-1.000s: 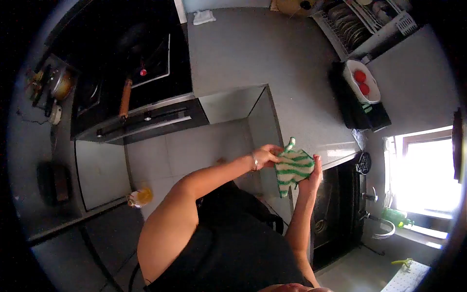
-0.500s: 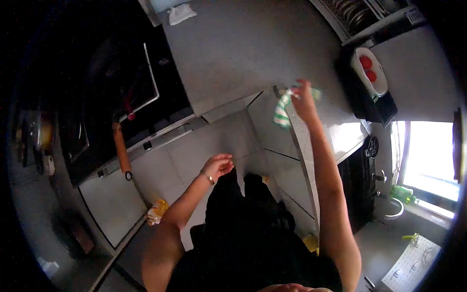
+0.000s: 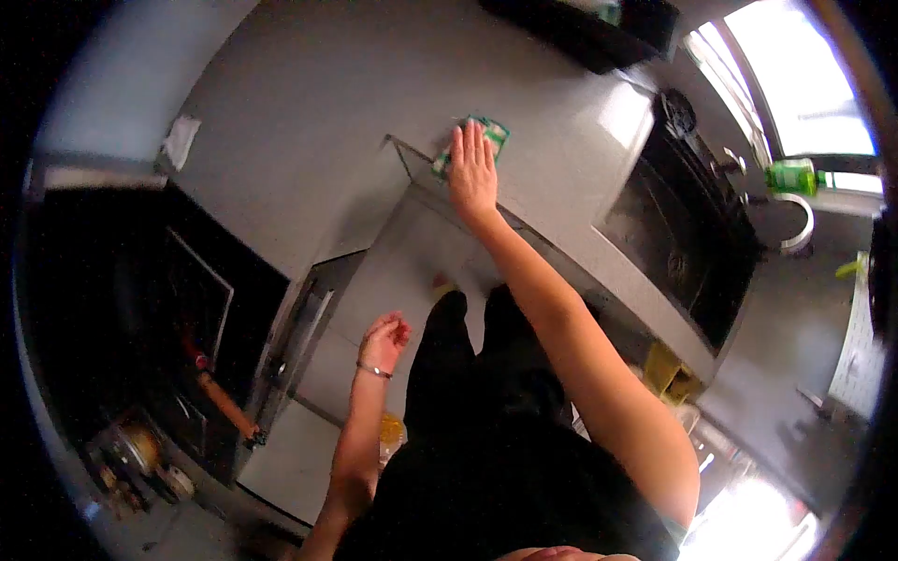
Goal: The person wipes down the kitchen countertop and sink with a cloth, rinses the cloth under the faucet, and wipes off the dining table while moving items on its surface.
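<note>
My right hand (image 3: 474,178) lies flat on a green-and-white cloth (image 3: 494,134), pressing it to the grey countertop (image 3: 355,103) near the inner corner of its edge. The fingers are straight, and part of the cloth is hidden under the palm. My left hand (image 3: 383,341), with a bracelet at the wrist, hangs over the floor in front of my body. Its fingers are loosely curled and hold nothing.
A black sink (image 3: 673,252) is set into the counter on the right, with a green bottle (image 3: 793,177) by the window. On the left is a black stove (image 3: 122,280) with an orange-brown handle (image 3: 226,406). A crumpled white cloth (image 3: 181,142) lies at the back left.
My right hand has gone from lifting the dangling cloth at the counter edge to lying flat over it on the countertop. The view has turned toward the sink. My left hand stays low and free.
</note>
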